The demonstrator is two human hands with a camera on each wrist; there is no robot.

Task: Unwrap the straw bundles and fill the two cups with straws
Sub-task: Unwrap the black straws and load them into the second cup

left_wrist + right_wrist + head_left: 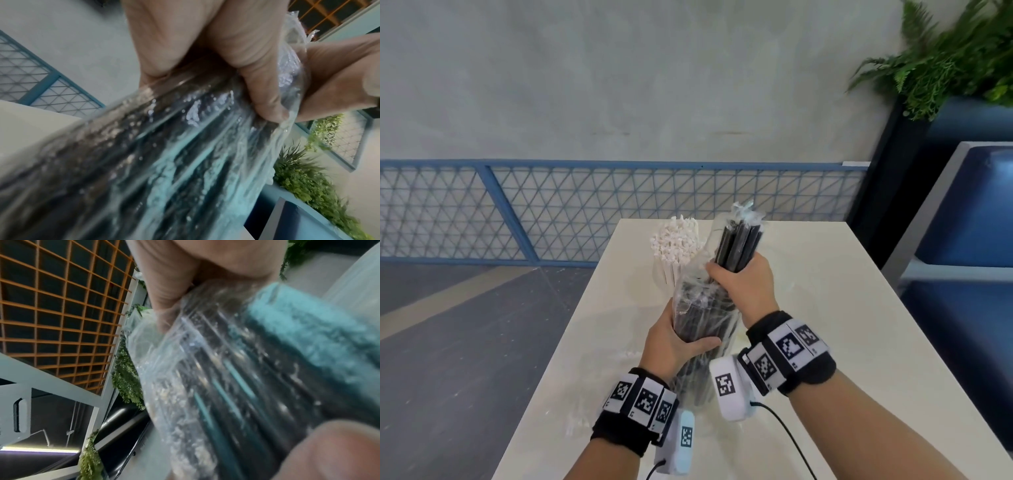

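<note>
- A bundle of black straws (pixel 738 245) in a clear plastic wrap (pixel 688 298) is held up over the near middle of the white table (pixel 842 308), leaning with its top away from the person.
- The right hand (pixel 744 286) has its fingers curled tightly round the upper part of the black straws, whose tops stick out above the fist with a tuft of wrap at the end.
- The left hand (pixel 674 342) grips the lower part of the bundle through the crumpled wrap, thumb across the front; the left wrist view shows its fingers (pixel 257 65) closed on the plastic.
- Below the left hand the wrapped end hangs just above the table; whether it touches cannot be told.
- Just behind the bundle, a cluster of white straws (pixel 676 245) stands upright in a clear cup (pixel 659 274) on the table.
- Some white scraps (pixel 578 416) lie on the table's left edge.
- Beyond the table are a blue mesh railing (pixel 585 209) and a fern (pixel 945 61) at the right.
</note>
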